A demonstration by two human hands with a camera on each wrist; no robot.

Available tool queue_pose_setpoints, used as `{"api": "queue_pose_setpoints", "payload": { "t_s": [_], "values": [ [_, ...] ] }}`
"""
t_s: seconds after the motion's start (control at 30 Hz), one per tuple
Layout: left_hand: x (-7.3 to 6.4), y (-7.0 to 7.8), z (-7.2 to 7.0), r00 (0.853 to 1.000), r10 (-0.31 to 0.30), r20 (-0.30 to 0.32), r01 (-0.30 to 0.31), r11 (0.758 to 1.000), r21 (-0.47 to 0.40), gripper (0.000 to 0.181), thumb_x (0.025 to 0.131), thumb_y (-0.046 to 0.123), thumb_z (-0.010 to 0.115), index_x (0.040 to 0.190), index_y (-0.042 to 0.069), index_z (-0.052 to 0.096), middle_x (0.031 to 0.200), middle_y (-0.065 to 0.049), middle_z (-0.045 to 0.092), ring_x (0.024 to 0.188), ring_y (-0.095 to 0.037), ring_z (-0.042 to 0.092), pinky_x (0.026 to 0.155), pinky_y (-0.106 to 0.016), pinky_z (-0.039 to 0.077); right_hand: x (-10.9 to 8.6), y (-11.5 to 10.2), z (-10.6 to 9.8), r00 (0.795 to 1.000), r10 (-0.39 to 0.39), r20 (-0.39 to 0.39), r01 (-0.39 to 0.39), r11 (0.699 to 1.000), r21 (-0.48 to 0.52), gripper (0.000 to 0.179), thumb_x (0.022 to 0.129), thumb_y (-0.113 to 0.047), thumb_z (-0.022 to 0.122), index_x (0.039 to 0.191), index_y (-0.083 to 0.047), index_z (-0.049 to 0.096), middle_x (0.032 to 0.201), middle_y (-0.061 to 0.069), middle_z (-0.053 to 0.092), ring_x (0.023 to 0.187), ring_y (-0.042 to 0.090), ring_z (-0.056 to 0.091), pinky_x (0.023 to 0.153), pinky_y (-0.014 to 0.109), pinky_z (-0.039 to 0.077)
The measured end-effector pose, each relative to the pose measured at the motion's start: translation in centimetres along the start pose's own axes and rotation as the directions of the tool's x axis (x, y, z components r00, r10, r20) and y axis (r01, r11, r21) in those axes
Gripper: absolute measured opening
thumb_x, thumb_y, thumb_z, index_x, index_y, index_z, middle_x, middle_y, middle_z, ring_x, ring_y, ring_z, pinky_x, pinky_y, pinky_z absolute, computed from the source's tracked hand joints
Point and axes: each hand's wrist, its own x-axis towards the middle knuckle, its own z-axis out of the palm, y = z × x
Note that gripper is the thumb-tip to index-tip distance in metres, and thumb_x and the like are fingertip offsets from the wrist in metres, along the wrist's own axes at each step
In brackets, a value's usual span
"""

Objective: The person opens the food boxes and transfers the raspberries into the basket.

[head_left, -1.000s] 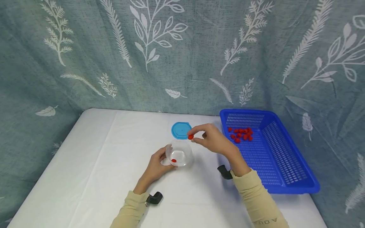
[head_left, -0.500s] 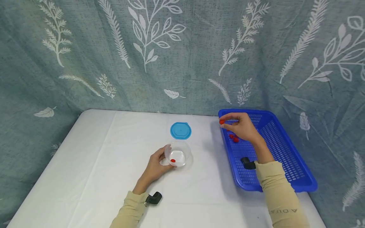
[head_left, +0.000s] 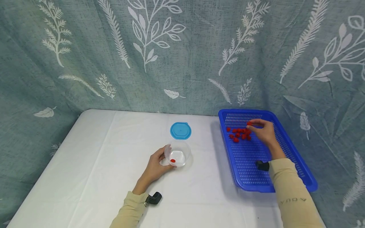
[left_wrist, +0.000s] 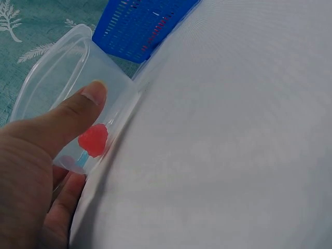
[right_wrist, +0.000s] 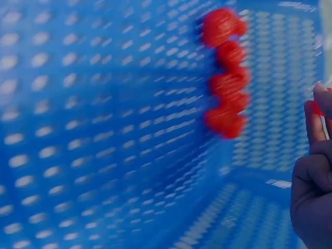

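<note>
My left hand (head_left: 158, 164) grips a clear plastic tub (head_left: 182, 147) by its side on the white table. In the left wrist view, the thumb presses the tub's outer wall (left_wrist: 116, 78), and one bumpy red raspberry (left_wrist: 93, 140) lies inside near the bottom. Over the blue basket (head_left: 236, 174), my right hand (head_left: 265, 132) pinches a red raspberry (head_left: 249, 123) between thumb and fingertips. The right wrist view shows only a sliver of this raspberry (right_wrist: 317, 108) at the fingers. Several more raspberries (head_left: 237, 135) lie clustered on the basket floor, left of the right hand.
A round blue lid (head_left: 181, 130) lies flat behind the tub. The basket's raised walls (head_left: 293, 148) surround the right hand on the table's right side. A green leaf-patterned curtain (head_left: 194, 63) hangs along the back.
My right hand has moved from beside the tub rightwards over the basket, still pinching a raspberry. The left hand and the tub have stayed in place.
</note>
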Motion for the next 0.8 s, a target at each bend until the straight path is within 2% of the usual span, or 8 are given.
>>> {"api": "queue_pose_setpoints", "payload": {
  "t_s": [0.1,0.2,0.37,0.5,0.6,0.73,0.8],
  "values": [
    [0.0,0.1,0.0,1.000,-0.006,-0.001,0.006,1.000,0.000,0.087,0.071,-0.009,0.087,0.147,-0.011,0.044,0.147,-0.031,0.049,0.137,-0.041,0.050,0.111,-0.043,0.046,0.1,1.8,-0.1,0.999,0.033,-0.011,-0.033,0.999,0.022,0.036,0.089,-0.006,0.076,0.119,0.011,0.068,0.101,0.004,0.076,0.082,-0.016,0.055,0.069,0.005,0.045],
    [0.0,0.0,0.0,1.000,-0.004,0.000,0.004,1.000,-0.005,0.087,0.071,-0.009,0.086,0.147,-0.011,0.044,0.147,-0.032,0.049,0.137,-0.041,0.049,0.111,-0.043,0.046,0.0,3.1,-0.1,0.996,0.088,-0.004,-0.088,0.996,0.016,0.037,0.089,-0.004,0.076,0.120,0.014,0.066,0.101,0.005,0.077,0.077,-0.019,0.052,0.067,0.004,0.044],
    [0.2,-1.5,0.2,1.000,0.017,-0.015,-0.017,1.000,0.007,0.089,0.069,-0.011,0.087,0.147,-0.010,0.045,0.146,-0.032,0.050,0.136,-0.043,0.049,0.110,-0.044,0.047,-0.1,4.7,0.3,0.983,0.176,0.045,-0.173,0.983,-0.067,0.039,0.090,-0.009,0.075,0.121,0.013,0.066,0.116,0.028,0.071,0.073,-0.018,0.048,0.064,0.006,0.043],
    [0.4,-3.4,0.2,1.000,0.014,-0.016,-0.014,1.000,0.001,0.091,0.069,-0.006,0.089,0.148,-0.004,0.046,0.149,-0.025,0.051,0.139,-0.038,0.049,0.112,-0.039,0.046,-0.1,5.4,0.5,0.974,0.217,0.072,-0.211,0.974,-0.083,0.040,0.091,-0.009,0.074,0.123,0.013,0.065,0.120,0.033,0.067,0.072,-0.016,0.048,0.064,0.007,0.044],
    [0.2,-2.5,0.0,1.000,0.004,-0.006,-0.004,1.000,-0.013,0.089,0.070,-0.006,0.089,0.148,-0.005,0.046,0.148,-0.026,0.050,0.139,-0.038,0.049,0.113,-0.039,0.045,-0.1,5.7,0.5,0.970,0.228,0.079,-0.221,0.971,-0.094,0.040,0.091,-0.008,0.074,0.124,0.013,0.064,0.119,0.032,0.068,0.073,-0.013,0.049,0.064,0.007,0.044],
    [0.0,-0.4,-0.1,1.000,0.001,-0.004,-0.001,1.000,-0.011,0.087,0.070,-0.010,0.087,0.147,-0.010,0.045,0.147,-0.030,0.050,0.138,-0.041,0.049,0.112,-0.042,0.045,-0.1,5.9,0.5,0.971,0.229,0.075,-0.220,0.970,-0.105,0.040,0.090,-0.007,0.074,0.123,0.013,0.065,0.120,0.034,0.067,0.073,-0.012,0.049,0.063,0.007,0.045],
    [0.0,-0.5,-0.1,1.000,0.008,-0.008,-0.008,1.000,-0.006,0.087,0.070,-0.010,0.087,0.146,-0.010,0.045,0.147,-0.029,0.051,0.137,-0.041,0.049,0.112,-0.042,0.046,-0.1,6.0,0.6,0.971,0.228,0.075,-0.219,0.970,-0.106,0.039,0.090,-0.005,0.074,0.122,0.014,0.065,0.120,0.034,0.067,0.073,-0.013,0.049,0.063,0.006,0.044]
  ]
}}
